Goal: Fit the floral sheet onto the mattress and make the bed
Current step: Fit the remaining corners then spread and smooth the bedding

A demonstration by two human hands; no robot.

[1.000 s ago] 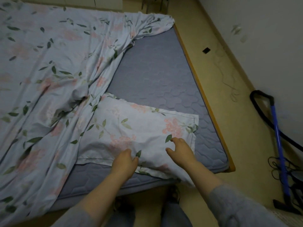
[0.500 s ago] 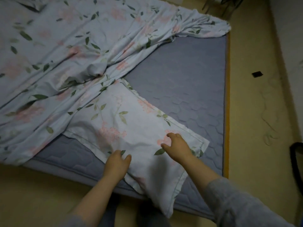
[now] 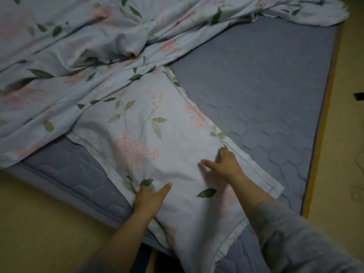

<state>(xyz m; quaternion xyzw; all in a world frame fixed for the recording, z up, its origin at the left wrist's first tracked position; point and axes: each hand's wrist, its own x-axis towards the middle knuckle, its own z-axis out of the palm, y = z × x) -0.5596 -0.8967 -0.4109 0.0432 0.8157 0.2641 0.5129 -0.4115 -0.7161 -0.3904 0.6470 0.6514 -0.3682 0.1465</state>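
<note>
The floral sheet (image 3: 82, 56) lies bunched in folds over the far and left part of the grey quilted mattress (image 3: 256, 91), leaving the right part bare. A floral pillow (image 3: 157, 134) with a flanged border lies across the near corner, its near end hanging over the mattress edge. My left hand (image 3: 149, 198) sits on the pillow's near left part, fingers curled into the fabric and thumb stretched out. My right hand (image 3: 224, 164) presses on the pillow near its right border with spread fingers.
Yellowish floor (image 3: 39, 223) surrounds the low bed on the near and right sides. A wooden frame strip (image 3: 323, 119) runs along the mattress's right edge. A small dark object (image 3: 358, 95) lies on the floor at the right.
My view has swung left and closer to the bed. The pillow has slid toward me so its near end overhangs the mattress. Both hands stay on it, the right one now spread flat.
</note>
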